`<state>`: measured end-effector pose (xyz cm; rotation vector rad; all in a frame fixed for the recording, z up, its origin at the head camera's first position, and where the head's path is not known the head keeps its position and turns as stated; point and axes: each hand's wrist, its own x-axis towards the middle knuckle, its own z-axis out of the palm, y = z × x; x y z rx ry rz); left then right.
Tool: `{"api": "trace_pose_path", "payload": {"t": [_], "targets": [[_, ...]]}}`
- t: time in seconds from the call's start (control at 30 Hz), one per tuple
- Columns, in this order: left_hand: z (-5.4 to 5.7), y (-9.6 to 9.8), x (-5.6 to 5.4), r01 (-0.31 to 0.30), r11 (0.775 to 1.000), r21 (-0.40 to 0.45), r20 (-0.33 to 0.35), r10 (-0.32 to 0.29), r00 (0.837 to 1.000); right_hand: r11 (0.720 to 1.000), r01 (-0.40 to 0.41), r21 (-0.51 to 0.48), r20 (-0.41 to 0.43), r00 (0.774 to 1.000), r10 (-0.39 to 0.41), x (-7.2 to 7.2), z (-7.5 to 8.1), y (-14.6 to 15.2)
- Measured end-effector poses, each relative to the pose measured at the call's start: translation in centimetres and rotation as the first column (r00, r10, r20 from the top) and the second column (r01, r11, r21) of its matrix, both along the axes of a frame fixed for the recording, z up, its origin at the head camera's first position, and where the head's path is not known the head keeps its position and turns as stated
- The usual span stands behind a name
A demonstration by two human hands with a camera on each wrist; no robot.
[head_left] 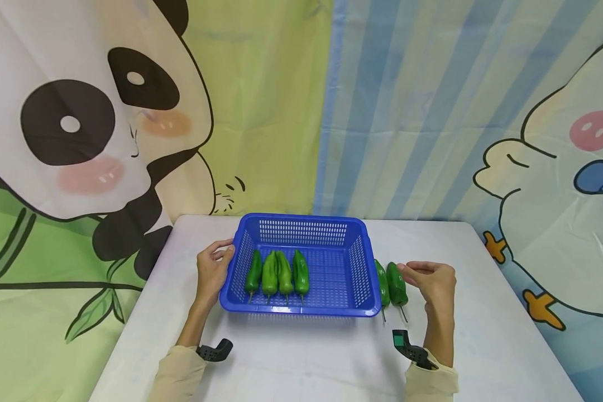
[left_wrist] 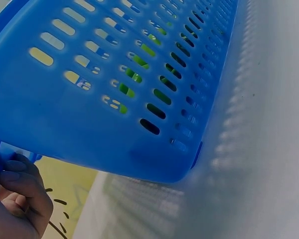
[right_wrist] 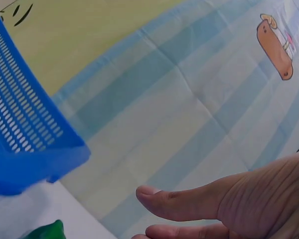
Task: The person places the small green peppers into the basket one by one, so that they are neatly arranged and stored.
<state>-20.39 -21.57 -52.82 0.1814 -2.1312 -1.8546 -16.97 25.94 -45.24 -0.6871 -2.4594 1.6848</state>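
Note:
A blue plastic basket (head_left: 301,308) stands on the white table, and several green peppers (head_left: 283,273) lie side by side in its left half. My left hand (head_left: 213,272) grips the basket's left rim, its fingers curled at the edge in the left wrist view. Outside the basket's right wall are two more green peppers, the nearer one partly hidden by the rim (head_left: 383,285) and the outer one (head_left: 397,283) in full sight. Beside this outer pepper is my right hand (head_left: 432,279), thumb and fingers extended toward its top. The right wrist view shows a gap between fingertips and pepper (right_wrist: 47,231).
The white table (head_left: 301,363) reaches back to a curtain (head_left: 261,111) printed with a panda and a bird. Dark wrist cameras (head_left: 216,350) are strapped to both forearms.

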Motion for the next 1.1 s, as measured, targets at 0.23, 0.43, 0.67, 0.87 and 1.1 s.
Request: {"api": "trace_pose_path", "payload": {"t": [0.23, 0.43, 0.67, 0.87, 1.1], "targets": [[0.0, -0.1, -0.1, 0.002, 1.000, 0.002, -0.004, -0.002, 1.000, 0.997, 0.052, 0.056, 0.027, 0.998, -0.054, -0.1, -1.6, 0.5], [-0.2, -0.4, -0.5, -0.001, 1.000, 0.001, 0.021, 0.001, 1.000, 0.990, 0.077, 0.119, 0.040, 0.996, -0.083, -0.2, -3.2, 0.8], [-0.2, -0.3, -0.4, 0.003, 1.000, 0.002, 0.031, -0.003, 1.000, 0.984, 0.071, 0.162, 0.098, 0.991, -0.088, -0.3, -4.8, 1.0], [-0.1, -0.2, -0.1, 0.005, 1.000, -0.006, 0.021, -0.005, 1.000, 0.984, 0.057, 0.167, 0.136, 0.987, -0.080, -0.3, -5.5, 0.9], [0.0, 0.0, 0.0, 0.003, 1.000, -0.012, 0.016, -0.003, 1.000, 0.982, 0.042, 0.183, 0.164, 0.984, -0.072, -0.5, -6.2, 0.7]]}}
